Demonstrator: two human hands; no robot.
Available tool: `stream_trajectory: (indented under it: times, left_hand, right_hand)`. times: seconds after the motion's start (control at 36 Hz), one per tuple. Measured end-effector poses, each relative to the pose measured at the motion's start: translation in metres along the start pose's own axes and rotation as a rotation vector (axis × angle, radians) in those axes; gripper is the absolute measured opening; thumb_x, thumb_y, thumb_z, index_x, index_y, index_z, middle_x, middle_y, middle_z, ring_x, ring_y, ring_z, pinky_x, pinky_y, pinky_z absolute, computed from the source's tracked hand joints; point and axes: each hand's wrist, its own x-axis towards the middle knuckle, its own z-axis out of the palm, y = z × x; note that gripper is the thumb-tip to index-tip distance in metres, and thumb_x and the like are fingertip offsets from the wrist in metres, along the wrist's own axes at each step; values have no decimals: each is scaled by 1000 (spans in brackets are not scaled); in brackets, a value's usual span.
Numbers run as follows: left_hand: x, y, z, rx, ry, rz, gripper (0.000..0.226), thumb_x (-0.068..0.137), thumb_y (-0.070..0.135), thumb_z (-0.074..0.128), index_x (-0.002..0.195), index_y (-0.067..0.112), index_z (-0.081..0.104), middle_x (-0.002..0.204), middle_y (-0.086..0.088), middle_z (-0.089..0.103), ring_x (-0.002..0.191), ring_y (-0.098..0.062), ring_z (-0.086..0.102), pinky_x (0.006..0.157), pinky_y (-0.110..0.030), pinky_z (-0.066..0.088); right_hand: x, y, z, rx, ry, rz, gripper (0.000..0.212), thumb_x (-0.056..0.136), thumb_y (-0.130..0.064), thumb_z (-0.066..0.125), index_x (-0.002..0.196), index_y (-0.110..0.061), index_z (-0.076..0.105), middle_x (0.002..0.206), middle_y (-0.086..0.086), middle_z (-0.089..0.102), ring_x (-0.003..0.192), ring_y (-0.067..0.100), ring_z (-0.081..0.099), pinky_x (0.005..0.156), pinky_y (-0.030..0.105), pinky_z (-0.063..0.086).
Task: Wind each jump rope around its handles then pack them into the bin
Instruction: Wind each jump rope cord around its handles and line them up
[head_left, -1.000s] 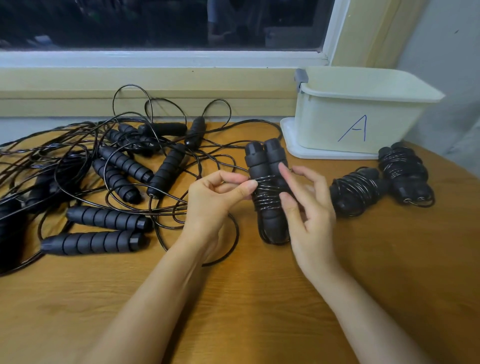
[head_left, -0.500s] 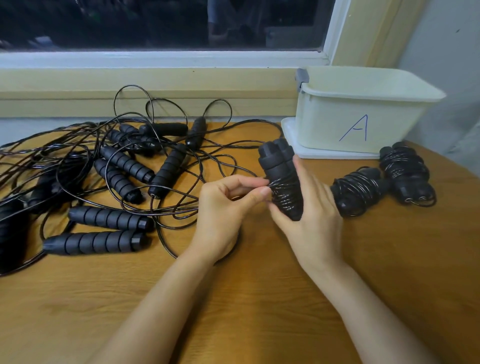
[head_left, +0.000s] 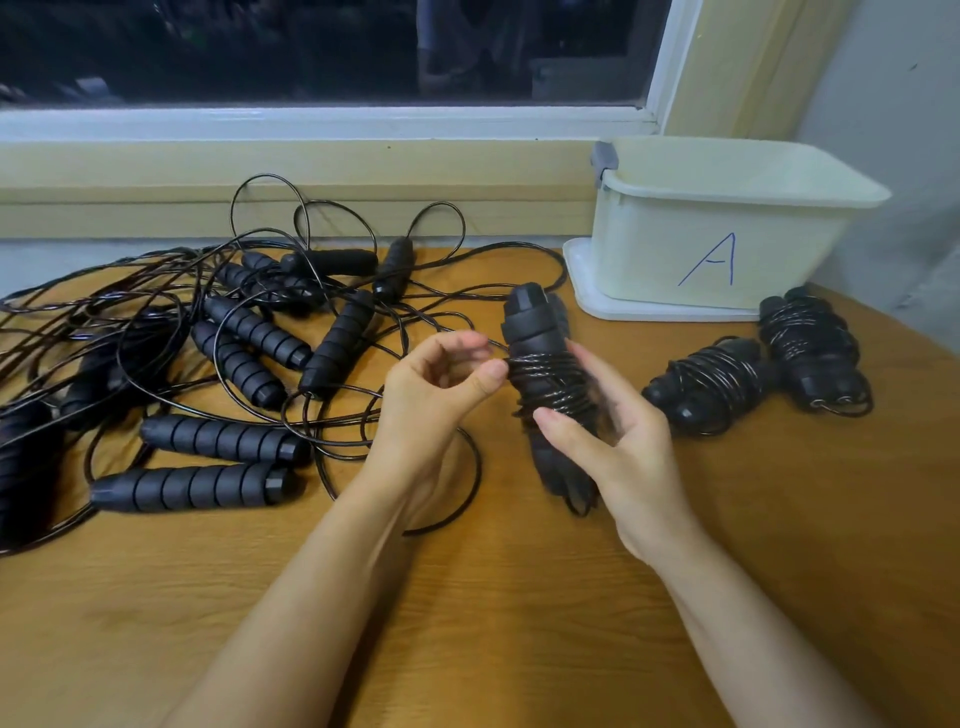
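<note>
Cream bin (head_left: 649, 244) at table (head_left: 519, 623) corner

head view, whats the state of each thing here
held rope, partly wound
right hand, grips held rope
left hand, pinches held rope's cord
bin, open, inside not visible
two wound ropes, finished, lying outside bin
loose ropes, tangled, unwound

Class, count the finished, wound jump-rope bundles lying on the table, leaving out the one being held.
2. The nearer bundle lies right of the right hand; the farther bundle sits beside it, before the bin. The bin's inside is hidden, so more may exist.
</note>
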Motion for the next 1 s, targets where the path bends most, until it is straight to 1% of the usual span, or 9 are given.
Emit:
stream_trajectory:
  times: [0.08, 0.19, 0.33, 0.42, 0.47, 0.53, 0.64, 0.81, 1.0]
  left_hand:
    - [2, 2, -3, -47, -115, -113, 58, 77, 24, 71, 132, 13, 57, 120, 1, 69, 110, -2, 63, 86, -15, 49]
    - [0, 7, -5, 66, -270, -114, 48, 91, 30, 57, 133, 7, 58, 127, -5, 66, 125, -13, 56, 107, -30, 37]
    - [-4, 10, -1, 40, -190, -88, 44, 89, 29, 59, 126, 4, 61, 115, -5, 71, 109, -12, 64, 93, -20, 47]
    - [-5, 9, 2, 15, -116, -76, 43, 86, 25, 62, 123, 3, 63, 108, -7, 73, 98, -10, 68, 82, -15, 49]
    - [-6, 9, 5, -9, -69, -75, 43, 83, 24, 65, 120, 2, 64, 104, -11, 74, 92, -11, 70, 78, -13, 50]
    - [-8, 8, 8, -12, -37, -77, 43, 80, 23, 68, 116, 0, 64, 100, -12, 74, 87, -9, 70, 73, -12, 50]
    - [-8, 8, 9, -18, -31, -98, 40, 77, 22, 71, 110, -1, 66, 88, -3, 73, 78, -5, 69, 68, -12, 50]
    - [-4, 14, 3, 23, -55, -151, 44, 72, 29, 74, 107, 4, 69, 87, -1, 74, 83, -8, 69, 79, -20, 50]
    - [-3, 21, 2, -3, -68, -221, 38, 71, 33, 74, 102, 11, 70, 83, 3, 73, 73, -6, 66, 90, -32, 42]
  right_hand:
    - [0, 1, -1, 76, -33, 34, 62, 78, -30, 76, 136, -24, 55, 131, -4, 64, 125, 10, 57, 99, 23, 47]
    - [0, 1, -3, 94, -66, 39, 59, 79, -35, 71, 135, -26, 57, 134, 1, 58, 127, 16, 55, 108, 41, 45]
    - [1, 0, -3, 57, -85, -1, 56, 87, -34, 68, 140, -32, 50, 139, -5, 59, 133, 13, 51, 112, 45, 40]
    - [0, 0, 0, -24, -73, -40, 54, 90, -25, 65, 141, -30, 46, 138, -10, 58, 132, 4, 49, 108, 26, 42]
    - [-1, 1, 4, -134, -20, -84, 58, 86, -30, 70, 140, -25, 48, 137, -9, 55, 129, -1, 48, 102, 12, 39]
    - [0, 3, 5, -201, 20, -100, 61, 82, -36, 75, 136, -28, 49, 131, -10, 55, 123, -3, 51, 96, 7, 38]
    - [-2, 2, 4, -73, 23, -25, 62, 82, -30, 70, 140, -25, 50, 127, -12, 63, 119, 0, 58, 94, 14, 46]
    - [-1, 1, 1, 109, 29, 60, 54, 81, -30, 74, 131, -29, 54, 122, -4, 69, 116, 13, 64, 93, 28, 53]
    - [3, -2, -4, 377, -2, 283, 57, 76, -35, 68, 131, -26, 55, 119, 5, 71, 112, 21, 67, 86, 30, 56]
